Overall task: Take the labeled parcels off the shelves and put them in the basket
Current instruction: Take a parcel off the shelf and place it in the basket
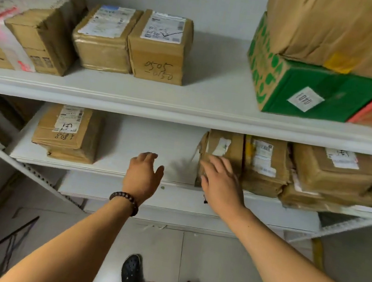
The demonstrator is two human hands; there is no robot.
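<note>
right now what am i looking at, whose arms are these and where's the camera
No machine here: these are a person's own arms, seen from one camera worn on the head, looking forward and down. The person faces white shelves stacked with taped cardboard parcels. The left hand, with a bead bracelet at the wrist, hangs open over a bare stretch of the lower shelf and holds nothing. The right hand lays its fingers on the front of a brown parcel. Nothing is gripped yet.

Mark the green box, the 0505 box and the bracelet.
green box (346, 97), head view, front face right of the white sticker
0505 box (159, 52), head view, front face above the writing
bracelet (130, 197), head view, beads on the left wrist
</note>
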